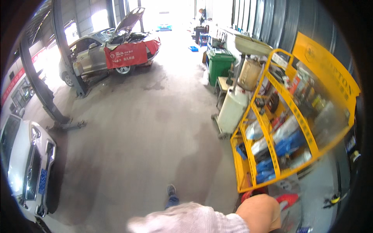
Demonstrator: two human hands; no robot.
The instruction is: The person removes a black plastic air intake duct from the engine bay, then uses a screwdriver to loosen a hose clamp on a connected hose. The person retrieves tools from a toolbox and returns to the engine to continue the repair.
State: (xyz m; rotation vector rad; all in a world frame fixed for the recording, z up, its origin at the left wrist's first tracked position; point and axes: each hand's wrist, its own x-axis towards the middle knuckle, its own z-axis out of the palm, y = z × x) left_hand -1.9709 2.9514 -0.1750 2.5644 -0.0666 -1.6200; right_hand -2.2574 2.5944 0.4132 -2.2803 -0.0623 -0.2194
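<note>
A bare forearm (258, 215) at the lower right runs into a pale grey knitted glove or cloth (186, 217), blurred along the bottom edge, which seems to cover my right hand; its fingers cannot be made out, nor whether they hold anything. My left hand is not distinguishable. A grey shoe and jeans leg (171, 194) show just beyond. Nearest on the right stands a yellow wheeled rack (276, 163) loaded with blue and white packages and tools, with red objects (287, 200) beside its base.
A white car (29, 151) is at left, beside lift posts (54, 108). Farther back, a silver car (89, 58) has its bonnet raised and a red cover (128, 54). A pale tank (231, 110), green bin (217, 68) and distant person (201, 15) line the right.
</note>
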